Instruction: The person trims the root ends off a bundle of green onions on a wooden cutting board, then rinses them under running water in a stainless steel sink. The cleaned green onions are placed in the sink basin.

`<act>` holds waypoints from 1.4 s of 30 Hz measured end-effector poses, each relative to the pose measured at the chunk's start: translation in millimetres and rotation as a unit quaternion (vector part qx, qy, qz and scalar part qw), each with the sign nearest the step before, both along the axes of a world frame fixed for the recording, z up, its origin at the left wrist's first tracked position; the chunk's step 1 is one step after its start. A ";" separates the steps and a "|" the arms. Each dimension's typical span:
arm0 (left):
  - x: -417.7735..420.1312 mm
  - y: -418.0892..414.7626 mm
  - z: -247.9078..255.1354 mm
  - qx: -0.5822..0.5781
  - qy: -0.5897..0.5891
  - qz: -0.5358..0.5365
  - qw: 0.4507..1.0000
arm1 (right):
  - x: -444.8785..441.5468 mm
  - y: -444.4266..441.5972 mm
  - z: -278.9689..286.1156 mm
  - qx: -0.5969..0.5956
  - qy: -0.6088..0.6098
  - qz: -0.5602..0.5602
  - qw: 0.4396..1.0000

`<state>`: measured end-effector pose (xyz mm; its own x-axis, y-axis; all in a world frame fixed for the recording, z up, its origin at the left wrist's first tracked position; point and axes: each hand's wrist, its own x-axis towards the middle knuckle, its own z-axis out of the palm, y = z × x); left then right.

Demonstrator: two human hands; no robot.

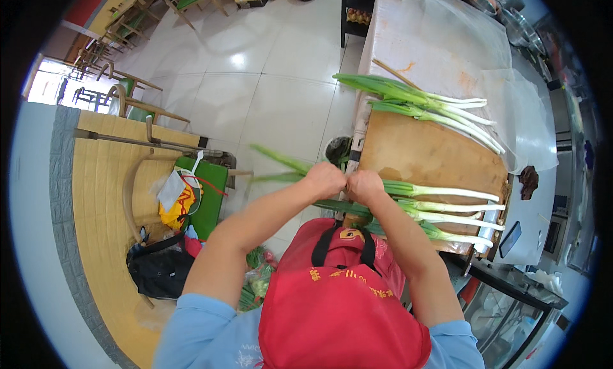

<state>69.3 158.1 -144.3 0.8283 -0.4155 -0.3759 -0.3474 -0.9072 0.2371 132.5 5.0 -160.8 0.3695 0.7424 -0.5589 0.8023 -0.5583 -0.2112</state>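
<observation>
Both my hands are closed around the green leaves of a scallion [448, 191], its white stalk lying to the right over a wooden board [426, 148]. My left hand [326, 180] grips the leaves, whose blurred tips stick out to the left over the floor. Against it, at the board's left edge, my right hand [365, 187] holds the same leaves. Nearer to me, more scallions [445, 217] rest on the board with their white ends to the right. Another bunch of scallions [431, 103] lies across the board's far edge. The fingers are mostly hidden.
A bin [338, 148] with green scraps stands on the floor below the table edge. A thin stick [396, 74] and plastic sheeting [522, 115] lie on the table. At right are a dark cloth [528, 182] and a phone [510, 239]. A green chair [210, 196] with bags stands at left.
</observation>
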 end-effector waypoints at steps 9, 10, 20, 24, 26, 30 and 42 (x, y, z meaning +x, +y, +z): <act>10.7 66.6 4.8 -0.067 -0.064 0.208 0.974 | 5.7 -19.6 10.2 0.267 -0.026 -0.126 0.955; 8.2 66.7 20.1 -0.084 -0.022 0.227 0.970 | 4.5 -25.9 12.2 0.321 -0.054 -0.157 0.932; -60.9 -15.2 -14.3 -0.030 -0.007 0.115 0.993 | -92.7 -57.2 1.4 0.328 -0.087 -0.093 0.936; -60.8 -17.6 -7.6 -0.055 -0.019 0.078 0.995 | -103.2 -46.5 -13.7 0.268 -0.082 -0.145 0.949; -64.2 -16.9 -3.4 -0.066 -0.013 0.086 0.994 | -102.1 -42.5 -15.5 0.228 -0.079 -0.142 0.960; -68.8 -17.7 -15.2 -0.090 -0.048 0.102 0.990 | -98.4 -38.0 -15.6 0.198 -0.074 -0.129 0.969; -53.4 0.2 -4.2 0.020 0.024 0.101 0.994 | -79.1 -45.5 18.9 0.282 0.009 -0.148 0.948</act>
